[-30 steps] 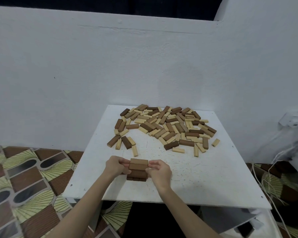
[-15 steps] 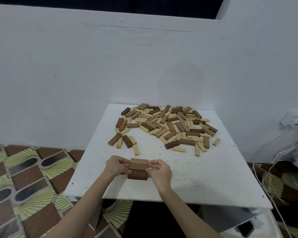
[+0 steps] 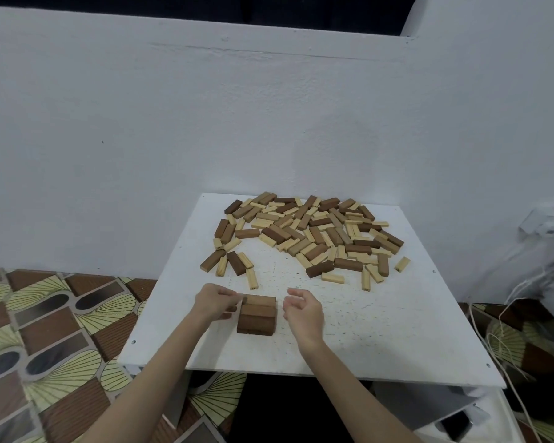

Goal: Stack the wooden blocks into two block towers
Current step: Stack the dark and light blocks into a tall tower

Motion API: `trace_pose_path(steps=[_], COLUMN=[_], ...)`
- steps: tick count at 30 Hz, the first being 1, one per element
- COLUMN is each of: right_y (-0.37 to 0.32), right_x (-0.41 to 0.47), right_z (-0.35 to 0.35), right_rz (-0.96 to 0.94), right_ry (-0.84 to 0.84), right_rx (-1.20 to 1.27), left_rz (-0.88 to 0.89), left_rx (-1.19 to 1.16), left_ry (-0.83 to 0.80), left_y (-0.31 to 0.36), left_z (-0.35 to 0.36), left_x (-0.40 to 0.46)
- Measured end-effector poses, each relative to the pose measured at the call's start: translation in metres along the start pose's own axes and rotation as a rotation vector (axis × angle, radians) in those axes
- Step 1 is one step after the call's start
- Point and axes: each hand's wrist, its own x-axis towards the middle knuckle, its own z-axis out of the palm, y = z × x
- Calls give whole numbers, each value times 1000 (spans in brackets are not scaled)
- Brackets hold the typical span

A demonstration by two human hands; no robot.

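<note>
A short dark-brown tower [image 3: 257, 314] stands low and centre on the white surface [image 3: 381, 330], loose blocks [image 3: 304, 235] heaped above it. The left hand [image 3: 216, 302] touches its top corner with curled fingers, grip unclear; the right hand [image 3: 303, 310] hangs loose beside it.

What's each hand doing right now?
Left hand: fingertips touch the short brown tower; a firm grip cannot be told.
Right hand: open, loosely curled, beside the tower, holding nothing.

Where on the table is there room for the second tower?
Bare room lies right of the right hand, between the loose blocks and the table front edge. The back is crowded; the started tower and left hand fill the front left.
</note>
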Motion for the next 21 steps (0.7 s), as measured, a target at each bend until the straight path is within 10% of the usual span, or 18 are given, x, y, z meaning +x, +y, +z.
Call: trace_pose_path(steps=[6, 21], right_y=[-30, -40], right_x=[2, 5], right_z=[0, 16], right_rz=[300, 320], right_ry=[-264, -311], right_rx=[129, 72], left_rz=[-164, -199], left_rx=[5, -15], left_ry=[-133, -189], left_y=[21, 31], left_z=[5, 12], left_x=[-2, -7])
